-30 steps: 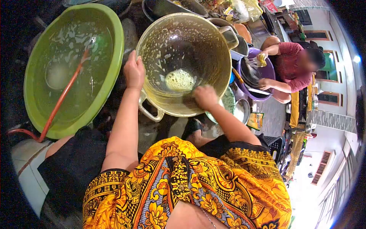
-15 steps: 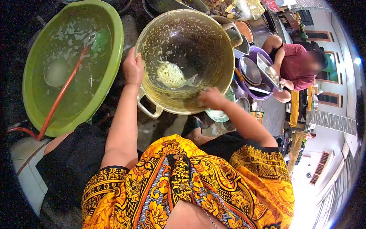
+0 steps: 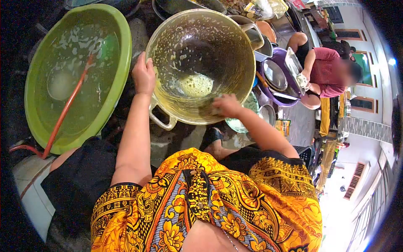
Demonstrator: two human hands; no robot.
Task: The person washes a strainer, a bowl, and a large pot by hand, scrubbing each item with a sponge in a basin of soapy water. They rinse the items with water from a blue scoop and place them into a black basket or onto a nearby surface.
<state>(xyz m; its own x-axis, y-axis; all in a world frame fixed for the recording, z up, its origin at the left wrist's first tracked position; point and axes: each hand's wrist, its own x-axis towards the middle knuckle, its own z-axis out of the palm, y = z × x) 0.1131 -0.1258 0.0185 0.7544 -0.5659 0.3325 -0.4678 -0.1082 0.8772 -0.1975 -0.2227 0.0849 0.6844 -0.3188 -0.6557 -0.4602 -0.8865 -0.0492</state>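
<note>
A large two-handled metal pot (image 3: 201, 46) is tilted with its mouth towards me. Suds speckle its inner wall, and a pool of yellowish foamy liquid (image 3: 196, 85) lies in it. My left hand (image 3: 144, 75) grips the pot's left rim, thumb over the edge. Inside the lower right of the pot, my right hand (image 3: 226, 106) presses against the wall with its fingers curled. Whatever it holds, if anything, is blurred and mostly hidden under the fingers.
On the left stands a green tub (image 3: 124, 54) of soapy water with an orange hose (image 3: 71, 101) in it. To the right, a co-worker (image 3: 325, 71) handles a metal tray (image 3: 294, 63) over a purple basin (image 3: 268, 90). A pale green bowl (image 3: 250, 105) sits beside the pot.
My right hand has moved slightly left along the pot's inner wall. The foamy liquid has shifted to the right. My left hand keeps its grip on the rim.
</note>
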